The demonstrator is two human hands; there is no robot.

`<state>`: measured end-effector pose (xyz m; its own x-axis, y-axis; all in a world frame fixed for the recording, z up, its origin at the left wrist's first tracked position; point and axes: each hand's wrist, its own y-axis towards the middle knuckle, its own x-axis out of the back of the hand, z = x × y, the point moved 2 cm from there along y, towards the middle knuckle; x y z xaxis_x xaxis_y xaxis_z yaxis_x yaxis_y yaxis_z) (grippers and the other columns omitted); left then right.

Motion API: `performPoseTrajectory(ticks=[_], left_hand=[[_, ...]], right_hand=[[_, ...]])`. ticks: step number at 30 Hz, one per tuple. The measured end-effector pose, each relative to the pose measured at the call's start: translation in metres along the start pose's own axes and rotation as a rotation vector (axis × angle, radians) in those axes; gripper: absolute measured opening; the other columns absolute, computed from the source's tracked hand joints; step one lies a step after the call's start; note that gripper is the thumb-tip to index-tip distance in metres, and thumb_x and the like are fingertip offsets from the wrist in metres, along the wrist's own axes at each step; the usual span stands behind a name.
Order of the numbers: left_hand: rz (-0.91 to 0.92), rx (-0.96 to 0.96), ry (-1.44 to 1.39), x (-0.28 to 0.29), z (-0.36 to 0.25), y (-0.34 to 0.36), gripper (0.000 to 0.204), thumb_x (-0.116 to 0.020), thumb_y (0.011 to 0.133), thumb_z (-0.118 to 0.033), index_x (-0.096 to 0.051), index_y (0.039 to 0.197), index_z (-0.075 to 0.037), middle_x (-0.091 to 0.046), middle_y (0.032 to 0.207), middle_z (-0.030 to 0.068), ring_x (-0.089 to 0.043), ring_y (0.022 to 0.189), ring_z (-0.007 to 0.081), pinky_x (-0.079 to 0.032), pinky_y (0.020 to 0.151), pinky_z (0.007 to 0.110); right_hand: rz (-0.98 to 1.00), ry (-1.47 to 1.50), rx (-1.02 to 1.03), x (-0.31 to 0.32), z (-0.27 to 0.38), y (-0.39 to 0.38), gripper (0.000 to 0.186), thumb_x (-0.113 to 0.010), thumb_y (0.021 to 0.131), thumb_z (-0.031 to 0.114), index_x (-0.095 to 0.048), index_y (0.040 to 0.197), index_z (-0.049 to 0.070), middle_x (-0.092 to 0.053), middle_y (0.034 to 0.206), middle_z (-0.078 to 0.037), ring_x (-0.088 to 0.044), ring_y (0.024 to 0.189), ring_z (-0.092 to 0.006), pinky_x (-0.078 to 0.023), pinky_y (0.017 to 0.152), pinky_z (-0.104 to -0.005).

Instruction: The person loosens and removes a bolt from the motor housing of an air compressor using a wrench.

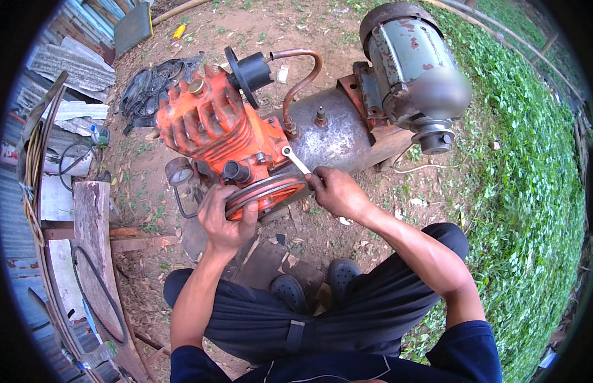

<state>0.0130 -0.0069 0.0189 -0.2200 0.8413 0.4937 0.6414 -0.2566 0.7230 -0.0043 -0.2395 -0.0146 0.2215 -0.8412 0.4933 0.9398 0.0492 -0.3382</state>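
An orange finned compressor pump (207,127) sits on a dull metal tank (334,140), with a bent copper pipe (314,76) running from a black cylindrical fitting (248,73). My left hand (226,220) grips the left side of the orange pulley wheel (283,190) at the pump's lower front. My right hand (334,195) is closed on a silver wrench (298,161), whose ring end is on a bolt at the pump's right side. A pressure gauge (178,171) shows left of the pump. A greenish electric motor (401,57) with a small pulley is mounted at upper right.
Corrugated sheets (66,67), coiled cable (35,185) and a worn wooden plank (92,223) line the left side. A black tangled bundle (149,92) lies behind the pump on dirt ground (156,236); green plants (526,210) cover the right. My legs and sandalled feet are below.
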Motion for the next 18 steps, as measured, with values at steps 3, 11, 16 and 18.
performPoseTrajectory(ticks=[3, 11, 16, 18], left_hand=[[-0.015, -0.007, -0.004, 0.001, -0.002, 0.001, 0.04, -0.068, 0.088, -0.039, -0.058, 0.089, 0.0, -0.055, 0.067, 0.0119, -0.055, 0.056, 0.029, -0.045, 0.054, 0.038], [-0.001, -0.01, 0.013, -0.001, -0.003, 0.003, 0.04, -0.069, 0.088, -0.038, -0.057, 0.09, 0.0, -0.055, 0.069, 0.012, -0.055, 0.058, 0.0282, -0.044, 0.054, 0.038], [0.01, -0.016, -0.006, -0.001, -0.001, 0.003, 0.04, -0.07, 0.087, -0.037, -0.058, 0.091, 0.0, -0.056, 0.07, 0.0124, -0.056, 0.058, 0.0289, -0.045, 0.055, 0.039], [0.001, -0.037, 0.013, -0.001, 0.0, 0.001, 0.04, -0.07, 0.088, -0.037, -0.058, 0.091, 0.0, -0.057, 0.07, 0.0126, -0.056, 0.059, 0.029, -0.045, 0.055, 0.039]], right_hand=[[0.099, 0.25, -0.194, -0.004, 0.013, -0.007, 0.037, -0.049, 0.101, 0.028, -0.063, 0.099, -0.007, -0.064, 0.072, -0.026, -0.066, 0.054, -0.0314, -0.052, 0.056, -0.0461], [-0.321, -0.73, 0.467, 0.056, -0.006, 0.042, 0.028, -0.058, 0.095, 0.033, -0.065, 0.099, 0.006, -0.065, 0.079, -0.012, -0.064, 0.079, -0.0326, -0.047, 0.074, -0.0436], [-0.49, -0.77, 0.816, 0.1, 0.033, 0.041, 0.02, -0.061, 0.09, 0.028, -0.062, 0.095, 0.008, -0.068, 0.086, -0.012, -0.067, 0.081, -0.0319, -0.049, 0.081, -0.044], [-0.426, -0.759, 0.748, 0.096, 0.044, 0.03, 0.019, -0.06, 0.091, 0.027, -0.061, 0.095, 0.008, -0.065, 0.083, -0.012, -0.066, 0.081, -0.0333, -0.05, 0.074, -0.0451]])
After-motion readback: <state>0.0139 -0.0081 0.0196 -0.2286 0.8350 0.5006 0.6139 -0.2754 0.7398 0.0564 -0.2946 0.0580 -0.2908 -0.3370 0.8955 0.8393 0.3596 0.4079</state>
